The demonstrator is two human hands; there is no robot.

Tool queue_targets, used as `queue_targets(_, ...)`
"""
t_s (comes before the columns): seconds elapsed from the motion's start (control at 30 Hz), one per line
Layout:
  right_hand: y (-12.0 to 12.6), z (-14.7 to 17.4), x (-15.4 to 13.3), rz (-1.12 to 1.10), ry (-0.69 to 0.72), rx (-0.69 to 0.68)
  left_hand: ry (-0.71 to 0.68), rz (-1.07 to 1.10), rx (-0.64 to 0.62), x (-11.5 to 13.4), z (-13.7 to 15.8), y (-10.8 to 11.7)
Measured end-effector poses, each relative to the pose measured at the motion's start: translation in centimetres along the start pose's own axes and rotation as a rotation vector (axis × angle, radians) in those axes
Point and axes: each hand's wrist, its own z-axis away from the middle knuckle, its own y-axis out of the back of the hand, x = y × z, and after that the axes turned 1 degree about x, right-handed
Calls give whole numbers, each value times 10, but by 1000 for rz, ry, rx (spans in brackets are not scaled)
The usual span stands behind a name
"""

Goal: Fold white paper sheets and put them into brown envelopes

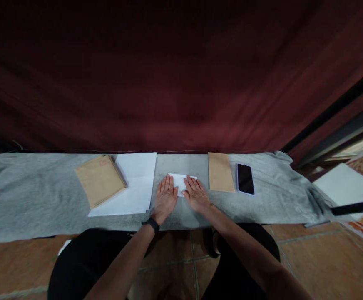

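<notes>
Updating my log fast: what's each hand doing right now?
Left hand: open, laid flat on the left side of the small white paper.
Right hand: open, flat on its right side.

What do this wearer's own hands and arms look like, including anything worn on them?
Both the left hand and the right hand are ungloved. A black band circles the left wrist; none shows on the right. No sleeves are in view.

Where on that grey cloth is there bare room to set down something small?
The grey cloth is bare left of the stacked brown envelopes and right of the phone. The middle is crowded: left hand and right hand rest on a small white paper, between white sheets and a single brown envelope.
</notes>
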Motion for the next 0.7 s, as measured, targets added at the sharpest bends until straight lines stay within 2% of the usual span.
queue_targets(0.13,11,-9,9,-30,-44,-26,-74,7,-12,-5,-20,14)
queue_targets(0.27,23,-24,18,-64,-121,-50,-195,73,-156,-9,-55,28)
queue_targets(0.43,35,-38,22,-103,-168,-72,-211,132,-253,-14,-83,41)
queue_targets(0.6,53,-49,28,-258,-193,-25,-218,127,-215,-12,-86,67)
queue_targets(0.7,71,-47,33,-376,-124,130,-250,156,-38,-9,-78,91)
